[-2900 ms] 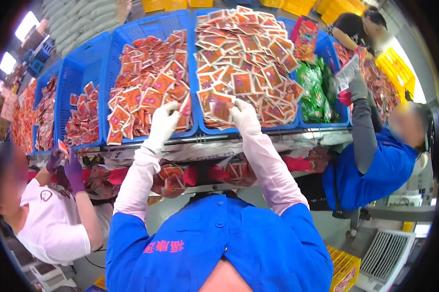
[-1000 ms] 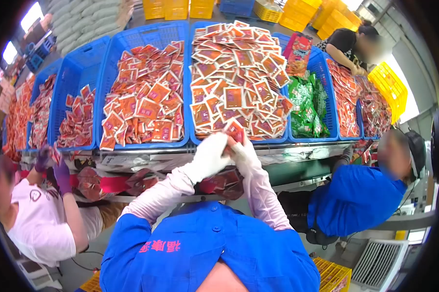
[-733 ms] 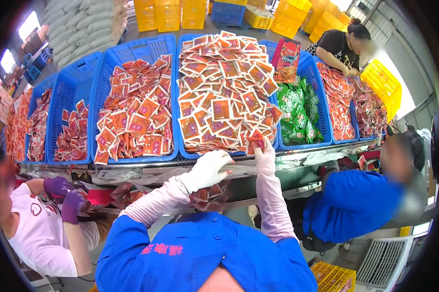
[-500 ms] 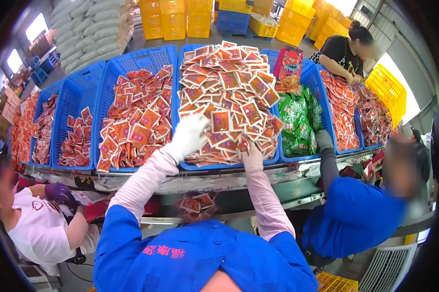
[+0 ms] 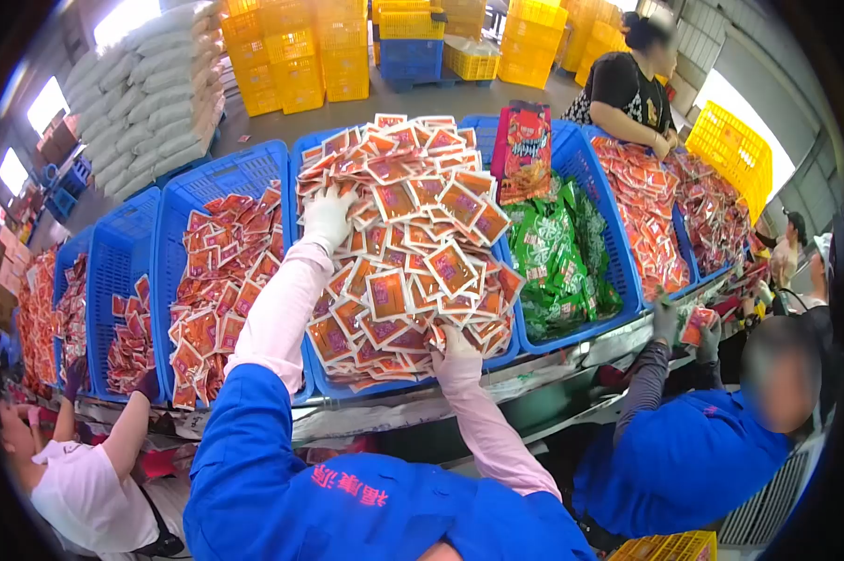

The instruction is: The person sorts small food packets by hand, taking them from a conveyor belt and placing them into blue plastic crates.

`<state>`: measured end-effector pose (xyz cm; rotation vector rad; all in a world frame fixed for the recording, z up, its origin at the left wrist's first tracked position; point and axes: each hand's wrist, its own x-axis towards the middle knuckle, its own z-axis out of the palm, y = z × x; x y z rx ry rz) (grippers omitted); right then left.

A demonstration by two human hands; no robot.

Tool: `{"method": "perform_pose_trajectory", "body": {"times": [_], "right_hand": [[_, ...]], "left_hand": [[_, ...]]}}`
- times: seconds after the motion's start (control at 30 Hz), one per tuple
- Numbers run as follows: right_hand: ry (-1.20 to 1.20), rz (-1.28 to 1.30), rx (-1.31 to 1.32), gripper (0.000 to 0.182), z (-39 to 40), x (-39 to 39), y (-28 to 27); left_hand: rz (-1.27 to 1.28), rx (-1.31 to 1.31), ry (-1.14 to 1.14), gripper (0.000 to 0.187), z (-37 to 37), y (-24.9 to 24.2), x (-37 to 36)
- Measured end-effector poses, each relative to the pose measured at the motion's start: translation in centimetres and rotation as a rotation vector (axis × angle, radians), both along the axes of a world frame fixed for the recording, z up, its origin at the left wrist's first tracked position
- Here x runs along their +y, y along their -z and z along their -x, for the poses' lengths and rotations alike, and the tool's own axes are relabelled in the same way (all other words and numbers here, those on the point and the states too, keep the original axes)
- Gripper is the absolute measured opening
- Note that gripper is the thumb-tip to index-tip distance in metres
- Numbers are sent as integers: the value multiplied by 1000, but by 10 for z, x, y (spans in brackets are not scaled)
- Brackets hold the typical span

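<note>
A high heap of orange-red sachets with pale edges (image 5: 389,294) fills the blue crate (image 5: 504,348) in front of me. My left hand (image 5: 329,217), in a white glove, lies on the left side of this heap with its fingers apart, touching the sachets. Low at the heap's front is my right hand (image 5: 457,357), also gloved, its fingers closed on a sachet (image 5: 436,337) that they partly hide.
Green packets (image 5: 557,266) and an upright red pouch (image 5: 523,154) occupy the crate on the right. More sachets (image 5: 221,290) fill crates leftward. Co-workers stand on both sides; one gloved hand (image 5: 665,318) is nearby. Yellow crates (image 5: 296,56) are stacked behind.
The view has swung. My left hand has moved farther out on the heap's left side; my right stays at its front. The left co-worker now reaches toward the crates; the right co-worker's hand has left the green packets.
</note>
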<state>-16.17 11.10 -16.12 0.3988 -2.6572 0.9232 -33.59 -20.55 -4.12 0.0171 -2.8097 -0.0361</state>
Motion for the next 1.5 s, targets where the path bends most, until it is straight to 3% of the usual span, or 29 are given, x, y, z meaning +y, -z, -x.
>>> {"method": "perform_pose_trajectory", "body": {"times": [0.23,0.37,0.6,0.67,0.7,0.73,0.77,0.8,0.83,0.87,0.9,0.93,0.97,1.03,1.1,1.23,1.37,1.43,1.5], "right_hand": [[5,22,-12,48,-7,-1,-8],[5,63,41,48,-6,-2,-3],[10,166,16,48,-6,1,-6],[-2,234,-149,43,-5,1,-30],[-9,228,-177,41,-4,8,-33],[-26,448,-168,38,-9,7,-22],[-24,654,-119,36,-9,5,-10],[10,524,-58,29,-20,7,-32],[38,637,-61,28,-8,2,5],[9,530,51,25,-30,2,-41],[-50,485,86,26,-29,-2,-43],[-12,365,-5,31,-36,-7,-55],[6,257,-99,36,-37,-17,-62],[-82,54,-136,44,-25,-28,-38],[15,-14,-290,45,-18,-32,-28],[55,-87,-191,47,-21,-42,-20],[45,3,-15,48,-25,-40,-21],[47,-9,-34,48,-25,-41,-20],[48,13,-11,48,-25,-41,-19]], "left_hand": [[-140,236,101,26,-55,28,2],[-141,285,338,19,-125,37,8],[-13,0,491,46,-201,33,21],[39,-105,490,57,-202,15,23],[-53,-193,511,64,-207,3,24],[-57,-247,505,72,-211,-14,25],[-247,-235,550,76,-215,-24,29],[-269,-114,511,76,-217,-26,40],[-315,22,507,76,-217,-23,52],[-224,27,469,80,-218,-17,57],[-218,-154,351,88,-217,-2,61],[-67,-131,321,94,-213,21,64],[70,-263,220,96,-219,-1,86],[91,-161,171,94,-219,23,91],[71,-104,198,94,-216,33,90],[49,-171,158,95,-203,51,85],[74,-102,182,91,-194,71,80],[64,182,287,89,-192,86,72],[66,169,274,85,-193,90,72]]}}
